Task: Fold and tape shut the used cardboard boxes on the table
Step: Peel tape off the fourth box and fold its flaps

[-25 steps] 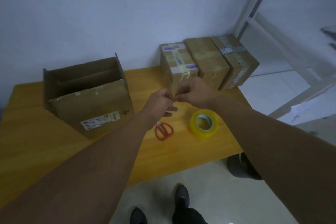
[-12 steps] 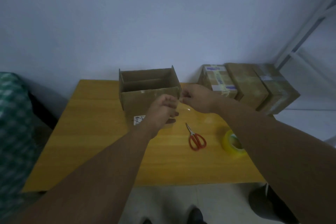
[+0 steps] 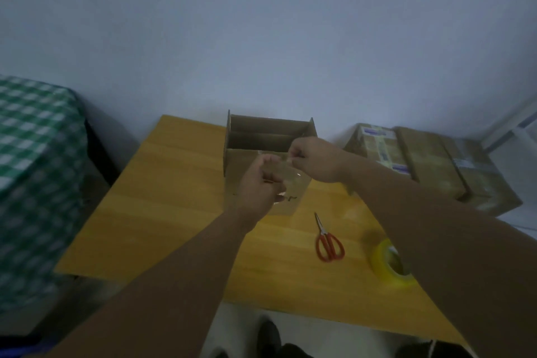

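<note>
An open cardboard box [image 3: 255, 136] stands on the wooden table [image 3: 174, 212], its flaps up. In front of the box, my left hand [image 3: 261, 180] and my right hand [image 3: 313, 158] each pinch an end of a short strip of clear tape [image 3: 280, 168] stretched between them. Red-handled scissors [image 3: 328, 241] lie on the table to the right of my left forearm. The yellow tape roll [image 3: 386, 263] sits near the table's right side, partly behind my right forearm.
Three taped-shut cardboard boxes [image 3: 430, 163] sit in a row at the table's back right. A green checked cloth [image 3: 35, 160] covers something left of the table. A plain wall is behind. My shoes [image 3: 270, 337] show below the table's front edge.
The view has swung left, so the open box is now centred. Both hands, still pinching the tape strip, have moved from near the taped boxes to in front of the open box.
</note>
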